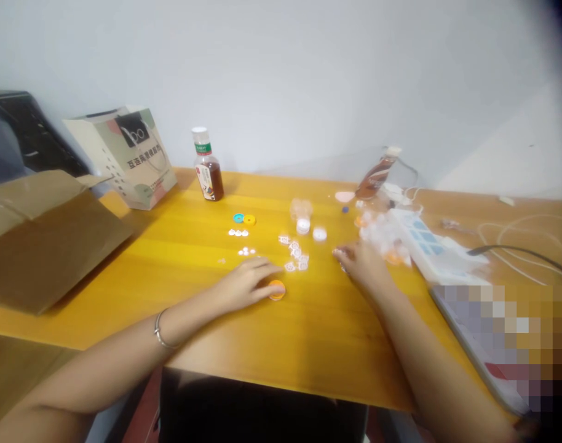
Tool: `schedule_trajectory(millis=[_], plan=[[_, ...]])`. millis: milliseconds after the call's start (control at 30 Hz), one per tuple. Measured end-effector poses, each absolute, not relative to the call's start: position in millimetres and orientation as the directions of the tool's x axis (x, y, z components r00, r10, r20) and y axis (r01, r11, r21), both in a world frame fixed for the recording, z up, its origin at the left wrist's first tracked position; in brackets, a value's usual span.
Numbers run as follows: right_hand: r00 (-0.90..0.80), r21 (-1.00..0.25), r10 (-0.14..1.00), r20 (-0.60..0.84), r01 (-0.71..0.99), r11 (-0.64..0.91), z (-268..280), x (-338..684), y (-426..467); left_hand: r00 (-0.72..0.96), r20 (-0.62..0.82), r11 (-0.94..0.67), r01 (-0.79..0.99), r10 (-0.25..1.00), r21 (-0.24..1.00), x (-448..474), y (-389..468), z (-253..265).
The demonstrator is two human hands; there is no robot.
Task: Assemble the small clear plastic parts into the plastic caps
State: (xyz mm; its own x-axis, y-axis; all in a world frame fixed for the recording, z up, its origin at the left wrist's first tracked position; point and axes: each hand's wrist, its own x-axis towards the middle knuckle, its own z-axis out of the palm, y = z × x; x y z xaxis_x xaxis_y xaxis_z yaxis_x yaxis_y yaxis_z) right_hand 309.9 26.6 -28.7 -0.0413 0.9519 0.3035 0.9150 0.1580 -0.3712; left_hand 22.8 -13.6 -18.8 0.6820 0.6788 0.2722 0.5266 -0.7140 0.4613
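My left hand (pixel 246 284) is low over the table, its thumb on a small round orange cap-like piece (pixel 277 291) and its fingers curled round the far side. My right hand (pixel 364 266) is farther right, fingertips drawn together; blur hides what they pinch, though a speck of white shows beneath them. Between the hands lie several small printed white pieces (pixel 294 251). Beyond them are a stack of white round discs (pixel 303 226) and another white disc piece (pixel 320 234). A teal ring (pixel 238 218) touches a yellow ring (pixel 249 219), with small white pieces (pixel 238 233) in front.
A brown-red drink bottle (pixel 209 175) stands at the back; another bottle (pixel 377 175) leans right. Cardboard box (pixel 55 240) and paper bag (pixel 138 160) occupy the left. Blurred white and orange pieces (pixel 387 237), a white tray (pixel 423 237), cables (pixel 516 234) and a partly pixelated flat device (pixel 470 338) line the right.
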Motion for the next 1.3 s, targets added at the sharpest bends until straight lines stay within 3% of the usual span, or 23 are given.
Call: schedule_trajectory(millis=[100,233,333,400,467,567,767,967,1100,1167,1300], plan=[[-0.042,-0.355,0.969,0.243,0.926,0.129,-29,308,29,0.646,0.292,-0.683,0.511,0.706,0.522,27,2,-20],[-0.016,-0.372,0.951,0.31,0.918,0.136,-27,305,28,0.696,0.266,-0.704,0.472,0.667,0.531,40,23,-22],[0.03,-0.504,0.928,0.37,0.846,0.174,-21,295,22,0.745,0.248,-0.749,0.466,0.619,0.471,53,30,-22],[0.103,-0.696,0.936,0.336,0.697,0.173,-16,283,15,0.744,0.243,-0.756,0.492,0.623,0.432,61,32,-23],[0.093,-0.886,0.973,0.209,0.439,0.148,-13,267,7,0.746,0.239,-0.763,0.505,0.621,0.404,65,32,-24],[-0.054,-0.989,0.998,0.024,0.144,0.031,-13,244,-4,0.761,0.248,-0.787,0.506,0.6,0.353,65,32,-23],[-0.163,-0.943,0.977,-0.136,-0.28,-0.178,-26,219,-11,0.801,0.174,-0.818,0.545,0.573,0.186,49,34,-17],[-0.118,-0.872,0.963,-0.241,-0.41,-0.268,-26,206,-2,0.747,0.181,-0.768,0.627,0.64,0.131,34,30,-17],[-0.044,-0.89,0.982,-0.186,-0.417,-0.187,-25,199,1,0.689,0.349,-0.754,0.651,0.635,0.087,27,25,-15],[-0.025,-0.891,0.985,-0.173,-0.421,-0.168,-29,198,1,0.619,0.427,-0.726,0.672,0.659,0.146,23,23,-14],[-0.073,-0.891,0.981,-0.181,-0.411,-0.195,-35,198,-3,0.477,0.402,-0.623,0.57,0.782,0.536,19,20,-15]])
